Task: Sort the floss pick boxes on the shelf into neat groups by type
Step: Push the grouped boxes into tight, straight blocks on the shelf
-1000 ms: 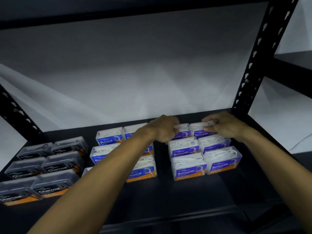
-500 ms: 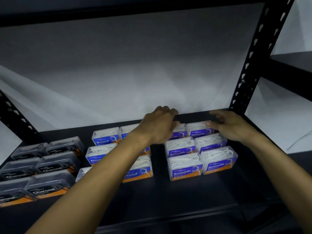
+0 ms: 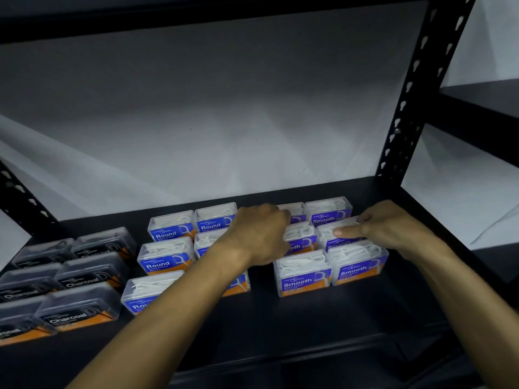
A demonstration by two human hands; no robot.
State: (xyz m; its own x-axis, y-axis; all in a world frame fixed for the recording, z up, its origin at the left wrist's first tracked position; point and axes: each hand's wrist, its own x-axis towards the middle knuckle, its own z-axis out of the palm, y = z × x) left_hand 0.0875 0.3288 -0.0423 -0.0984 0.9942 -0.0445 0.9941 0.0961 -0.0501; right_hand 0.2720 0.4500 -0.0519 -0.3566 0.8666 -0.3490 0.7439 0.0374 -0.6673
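Three groups of floss pick boxes stand on the black shelf (image 3: 280, 327). Dark Charcoal boxes (image 3: 70, 313) are at the left, blue-labelled Round boxes (image 3: 165, 259) in the middle, and Smooth boxes (image 3: 300, 276) at the right, in three rows of two. My left hand (image 3: 261, 234) is curled against the left end of the middle-row left Smooth box (image 3: 302, 237) and hides part of it. My right hand (image 3: 393, 228) grips the middle-row right Smooth box (image 3: 328, 234), thumb on top and fingers behind. My left forearm covers some Round boxes.
A black perforated upright post (image 3: 415, 88) rises at the shelf's right rear corner, close to the Smooth group. A white sheet (image 3: 196, 122) backs the shelf. Another shelf board (image 3: 196, 12) runs overhead. Bare shelf lies in front of the boxes.
Both hands have come off the back-row Smooth boxes and moved toward me to the middle row, where they now close on the two middle Smooth boxes.
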